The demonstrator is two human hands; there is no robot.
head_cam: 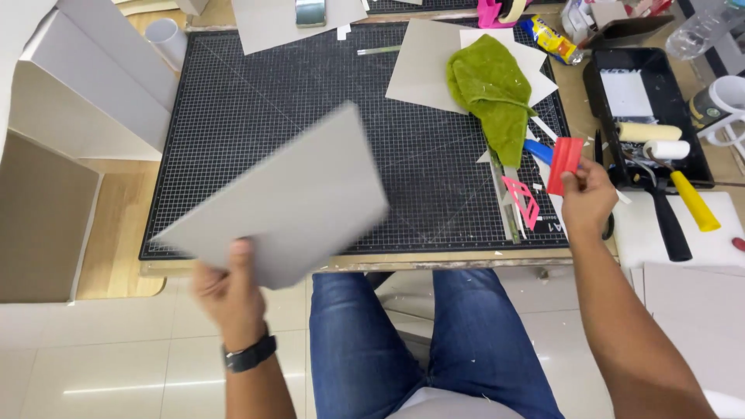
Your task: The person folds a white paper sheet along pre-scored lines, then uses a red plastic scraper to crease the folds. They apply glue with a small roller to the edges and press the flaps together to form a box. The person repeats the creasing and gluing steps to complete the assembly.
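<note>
A wooden counter (116, 233) carries a large black cutting mat (256, 101) ruled with a fine white grid, and the person sits at its near edge, blue-jeaned legs over a pale tiled floor (101, 349). The left hand (229, 291), a dark watch on its wrist, is closed on the lower edge of a grey cardboard sheet (283, 198), thumb on top; the sheet is tilted and blurred, held above the near-left part of the mat. The right hand (586, 198) pinches a small red plastic scraper (564, 163) between thumb and fingers, held upright over the mat's right edge. Just left of it a pink plastic triangle (521, 200) lies on the mat beside a long narrow ruler (500, 190). Farther back a green cloth (493, 93) sprawls over loose grey and white paper sheets (423, 66). To the right of the mat stands a black paint tray (594, 93) with a small white roller (648, 132) in it, and a yellow-handled roller (693, 200) rests partly over its near rim. At the left, large grey boards (85, 85) stand folded against the counter, with a white tube (167, 39) behind them. A phone (310, 12) lies on a grey sheet at the far edge.
</note>
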